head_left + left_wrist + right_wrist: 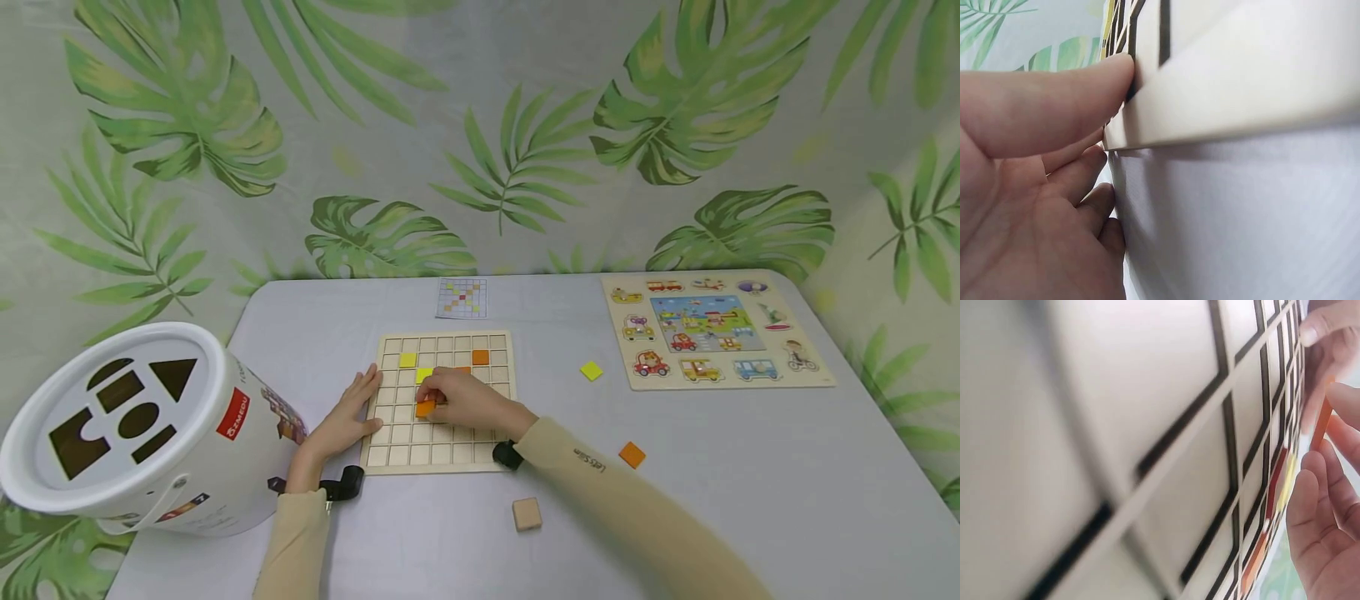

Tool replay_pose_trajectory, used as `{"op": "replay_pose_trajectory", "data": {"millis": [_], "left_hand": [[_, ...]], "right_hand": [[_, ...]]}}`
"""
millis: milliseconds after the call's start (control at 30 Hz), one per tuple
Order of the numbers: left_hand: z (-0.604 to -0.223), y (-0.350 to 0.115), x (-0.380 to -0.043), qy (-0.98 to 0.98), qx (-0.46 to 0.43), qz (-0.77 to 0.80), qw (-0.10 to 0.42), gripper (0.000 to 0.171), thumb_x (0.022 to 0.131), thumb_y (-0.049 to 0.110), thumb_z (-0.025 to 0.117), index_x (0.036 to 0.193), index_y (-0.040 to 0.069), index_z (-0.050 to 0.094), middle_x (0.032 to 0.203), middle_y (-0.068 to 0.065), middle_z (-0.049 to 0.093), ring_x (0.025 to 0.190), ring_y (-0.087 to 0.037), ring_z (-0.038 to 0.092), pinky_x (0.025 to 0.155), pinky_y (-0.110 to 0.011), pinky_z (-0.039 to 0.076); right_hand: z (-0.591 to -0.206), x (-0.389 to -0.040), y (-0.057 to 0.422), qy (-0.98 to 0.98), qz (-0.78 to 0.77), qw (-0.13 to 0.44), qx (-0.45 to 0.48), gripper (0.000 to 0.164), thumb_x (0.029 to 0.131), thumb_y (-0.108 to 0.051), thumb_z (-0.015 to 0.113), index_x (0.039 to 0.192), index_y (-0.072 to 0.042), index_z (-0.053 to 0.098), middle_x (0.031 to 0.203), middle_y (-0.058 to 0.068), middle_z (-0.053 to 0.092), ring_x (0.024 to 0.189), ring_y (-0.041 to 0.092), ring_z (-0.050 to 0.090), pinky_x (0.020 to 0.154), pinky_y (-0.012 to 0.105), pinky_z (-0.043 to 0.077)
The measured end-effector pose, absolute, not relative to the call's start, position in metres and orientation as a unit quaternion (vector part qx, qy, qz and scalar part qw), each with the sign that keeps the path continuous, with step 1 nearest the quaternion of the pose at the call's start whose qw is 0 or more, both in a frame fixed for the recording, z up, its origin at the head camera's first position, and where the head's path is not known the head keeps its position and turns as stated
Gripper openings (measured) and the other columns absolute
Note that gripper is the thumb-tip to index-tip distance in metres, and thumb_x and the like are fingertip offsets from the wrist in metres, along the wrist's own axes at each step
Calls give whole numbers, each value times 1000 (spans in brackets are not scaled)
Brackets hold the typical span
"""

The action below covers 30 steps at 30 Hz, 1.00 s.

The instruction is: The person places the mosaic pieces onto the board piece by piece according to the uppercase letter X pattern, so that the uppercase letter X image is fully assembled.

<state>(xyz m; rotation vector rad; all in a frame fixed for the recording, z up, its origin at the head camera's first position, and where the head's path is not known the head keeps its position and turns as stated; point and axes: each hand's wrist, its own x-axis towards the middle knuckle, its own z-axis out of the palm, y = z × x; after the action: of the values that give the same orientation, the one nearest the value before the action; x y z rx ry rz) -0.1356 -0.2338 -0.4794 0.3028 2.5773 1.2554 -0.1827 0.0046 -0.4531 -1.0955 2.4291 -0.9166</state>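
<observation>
A wooden grid board (386,457) lies on the table. My right hand (474,402) is over it, pinching an orange square tile (426,409) between thumb and fingers; the right wrist view shows this tile (1321,425) on edge, just off the board. At the board's left side rests my left hand (341,427), fingers extended, its thumb (1085,103) touching the frame. Yellow tiles (408,360) and orange tiles (480,357) sit in cells toward the far side. A red tile (1275,481) appears in the right wrist view. My right hand hides some cells.
Behind the board lies a pattern card (462,310). To its right are a loose yellow tile (591,371), a loose orange tile (632,454) and a vehicle picture puzzle (626,333). A wooden cube (527,514) lies in front. A white bucket (225,492) stands at left.
</observation>
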Motion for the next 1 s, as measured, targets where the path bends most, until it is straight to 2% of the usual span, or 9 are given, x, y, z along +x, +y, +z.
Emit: {"op": "replay_pose_trajectory", "data": {"millis": [367,567,667,867,1000], "left_hand": [[-477,-233,-134,882,105,442,127,74,84,-8,58,147,-10,19,157,-22,4,142,-41,-7,111,-57,-6],[-477,-234,-134,880,104,447,123,74,84,-8,58,147,-10,19,157,-22,4,142,-41,-7,110,-59,-5],[-477,-234,-134,879,105,448,123,74,84,-8,58,147,-10,19,157,-22,4,142,-41,-7,110,-58,-6],[-479,-234,-135,879,103,450,122,74,84,-9,58,147,-10,19,157,-22,4,142,-41,-7,111,-56,-6],[-480,-234,-135,879,104,449,120,75,84,-9,58,147,-10,18,157,-22,4,142,-41,-7,111,-56,-6]], "right_hand": [[-458,-184,-8,865,-280,152,-387,15,83,-6,70,96,-13,68,87,-3,55,79,10,47,69,20,41],[-456,-183,-10,865,-269,148,-396,18,81,-4,71,97,-12,69,89,-2,55,81,12,47,72,21,41],[-455,-183,-6,865,-277,158,-388,17,83,-7,70,100,-11,69,90,-2,56,82,11,49,72,20,42],[-445,-184,25,847,-351,165,-364,17,86,-4,66,103,-6,68,91,1,61,80,13,53,72,24,47],[-441,-185,64,840,-382,161,-350,15,87,-4,64,101,-5,68,87,-3,62,78,12,54,69,25,49]]}}
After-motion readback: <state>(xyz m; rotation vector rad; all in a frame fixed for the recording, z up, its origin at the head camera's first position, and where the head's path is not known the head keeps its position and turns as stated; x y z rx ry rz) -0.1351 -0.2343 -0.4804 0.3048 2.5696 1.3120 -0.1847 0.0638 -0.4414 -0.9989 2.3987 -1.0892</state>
